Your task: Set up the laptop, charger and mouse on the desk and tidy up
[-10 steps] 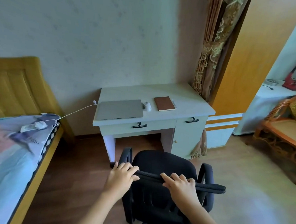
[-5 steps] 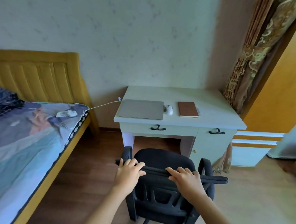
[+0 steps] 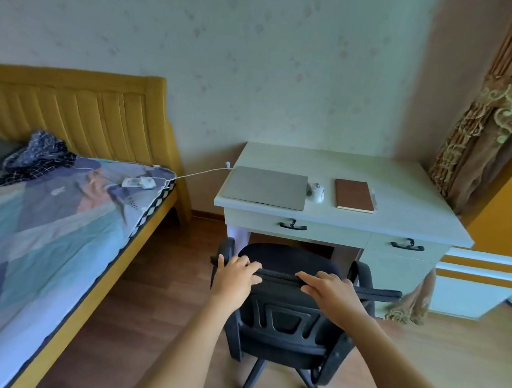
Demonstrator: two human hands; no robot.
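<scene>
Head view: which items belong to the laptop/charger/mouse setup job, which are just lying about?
Job items:
laptop, closed on the desk
mouse, right of the laptop
charger on the bed, its cable running toward the laptop
chair, left hand and right hand on its backrest

Lying about:
brown notebook
dark cloth on the bed
curtain

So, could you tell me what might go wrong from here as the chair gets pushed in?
The white cable hangs in the air between bed and laptop; snagging it could drag the laptop off. The chair, gripped by the left hand and right hand, might bump the desk.
</scene>
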